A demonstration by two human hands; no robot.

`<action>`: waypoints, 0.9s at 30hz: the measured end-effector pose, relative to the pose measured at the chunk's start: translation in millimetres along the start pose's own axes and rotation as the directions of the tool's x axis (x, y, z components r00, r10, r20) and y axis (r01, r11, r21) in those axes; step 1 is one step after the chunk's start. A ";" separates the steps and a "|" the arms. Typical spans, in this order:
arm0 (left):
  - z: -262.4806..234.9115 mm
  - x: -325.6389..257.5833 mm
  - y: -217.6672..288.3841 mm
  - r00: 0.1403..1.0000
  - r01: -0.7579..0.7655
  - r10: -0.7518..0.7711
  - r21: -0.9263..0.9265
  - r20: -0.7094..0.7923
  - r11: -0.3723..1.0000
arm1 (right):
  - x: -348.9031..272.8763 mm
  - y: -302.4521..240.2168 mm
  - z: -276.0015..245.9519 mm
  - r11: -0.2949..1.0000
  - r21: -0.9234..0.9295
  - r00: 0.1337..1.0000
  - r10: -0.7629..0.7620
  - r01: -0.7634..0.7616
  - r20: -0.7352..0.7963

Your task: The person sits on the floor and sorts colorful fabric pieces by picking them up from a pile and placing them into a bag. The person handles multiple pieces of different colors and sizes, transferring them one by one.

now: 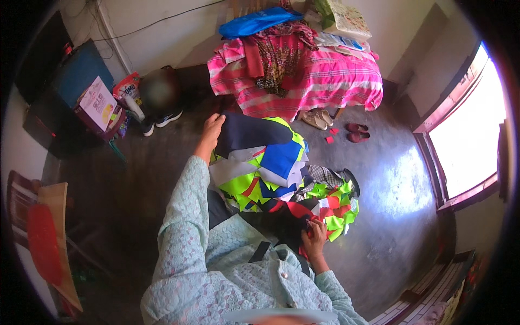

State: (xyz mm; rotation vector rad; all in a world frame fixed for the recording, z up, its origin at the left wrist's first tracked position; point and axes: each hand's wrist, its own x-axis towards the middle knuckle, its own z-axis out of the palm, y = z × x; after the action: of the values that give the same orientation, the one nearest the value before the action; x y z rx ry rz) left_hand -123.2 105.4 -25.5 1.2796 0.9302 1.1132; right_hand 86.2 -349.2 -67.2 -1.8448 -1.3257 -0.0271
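My left hand is raised and closed on the edge of a dark navy cloth piece, which spreads to the right over a heap of fabric scraps. The heap mixes neon yellow, pale grey, blue and red pieces. Low in front of my body, my right hand is closed beside a black cloth with red parts near it. What its fingers hold is too small to tell. Right of the heap lies a second pile of neon yellow, red and white scraps, with a checked cloth behind it.
A bench under a pink checked cloth stands at the back, with beige shoes and maroon shoes before it. A wooden chair is at left, a bright doorway at right. Dark sneakers are at back left.
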 end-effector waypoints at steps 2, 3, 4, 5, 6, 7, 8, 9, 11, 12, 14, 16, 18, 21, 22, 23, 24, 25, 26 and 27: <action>-3.2 2.6 3.2 0.998 0.000 0.006 0.115 -0.055 0.993 | -0.9 2.5 1.7 1.000 -0.001 1.000 0.009 -0.009 0.012; -5.4 3.0 5.4 0.997 0.002 0.012 0.171 -0.081 0.985 | -0.2 1.8 1.9 1.000 0.000 1.000 0.008 -0.008 0.018; -7.9 5.8 1.9 0.983 -0.077 0.120 0.286 -0.137 0.955 | 0.7 2.1 1.5 1.000 0.001 1.000 0.007 -0.007 0.023; -9.0 6.3 -1.4 0.958 -0.137 0.225 0.408 -0.175 0.903 | 0.2 3.7 3.8 1.000 0.000 1.000 0.006 -0.006 0.026; -11.5 5.7 -4.5 0.922 -0.185 0.331 0.525 -0.199 0.831 | -0.5 3.9 3.9 1.000 0.001 0.999 0.012 -0.012 0.030; -14.4 -0.2 -9.9 0.889 -0.159 0.393 0.643 -0.237 0.749 | -0.4 2.9 3.1 1.000 0.002 0.999 0.017 -0.017 0.033; -10.6 -9.2 -6.7 0.913 -0.157 0.365 0.669 -0.181 0.726 | -1.6 1.7 2.2 0.999 -0.002 0.999 0.033 -0.033 0.030; -9.6 -17.8 -3.7 0.932 -0.158 0.338 0.696 -0.129 0.700 | -2.0 1.1 2.2 1.000 -0.006 0.999 0.031 -0.031 0.030; -9.6 -34.7 -2.3 0.935 -0.216 0.354 0.773 -0.013 0.597 | -1.8 0.4 2.9 1.000 -0.012 0.999 0.024 -0.024 0.029; -8.8 -42.7 -1.9 0.945 -0.237 0.325 0.780 0.045 0.580 | -1.5 0.4 3.4 1.000 -0.010 0.999 0.022 -0.022 0.029; -5.9 -54.9 2.0 0.982 -0.170 0.169 0.796 0.087 0.580 | -0.6 0.8 3.5 1.000 -0.004 0.999 0.016 -0.016 0.030; -10.3 -50.9 -13.0 0.977 -0.187 0.196 0.771 0.081 0.609 | -1.4 3.0 4.7 1.000 -0.001 0.999 0.014 -0.014 0.031; -12.4 -48.3 -19.9 0.963 -0.213 0.268 0.717 0.038 0.663 | -1.9 3.8 4.0 1.000 -0.002 0.999 0.013 -0.013 0.033; -15.7 -45.9 -28.8 0.955 -0.184 0.295 0.723 -0.029 0.666 | -1.6 3.0 2.6 1.000 -0.007 0.999 0.013 -0.013 0.030; -18.2 -45.3 -31.1 0.951 -0.181 0.307 0.729 -0.042 0.661 | -1.6 3.5 1.5 1.000 -0.012 0.999 0.015 -0.015 0.029; -23.3 -43.6 -34.8 0.946 -0.177 0.319 0.738 -0.054 0.651 | -2.0 3.2 2.0 1.000 -0.012 0.999 0.019 -0.019 0.028; -28.7 -41.9 -38.4 0.959 -0.133 0.273 0.741 -0.070 0.658 | -1.2 2.4 2.3 1.000 -0.009 1.000 0.013 -0.013 0.023; -34.4 -40.2 -41.9 0.970 -0.089 0.227 0.743 -0.086 0.663 | 0.5 1.5 2.2 1.000 -0.007 1.000 0.008 -0.008 0.017; -41.1 -39.6 -46.3 0.978 -0.042 0.179 0.746 -0.104 0.664 | 0.6 1.4 2.9 1.000 -0.003 1.000 0.003 -0.002 0.014; -46.6 -39.6 -51.3 0.961 -0.089 0.260 0.776 -0.099 0.625 | 0.0 3.8 4.3 1.000 -0.018 1.000 0.004 -0.003 0.021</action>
State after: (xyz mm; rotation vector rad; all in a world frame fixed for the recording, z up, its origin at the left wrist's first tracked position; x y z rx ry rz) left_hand -172.1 80.5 -83.4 2.0151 1.5688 1.0320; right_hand 87.4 -346.8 -72.3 -1.8674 -1.3404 -0.0184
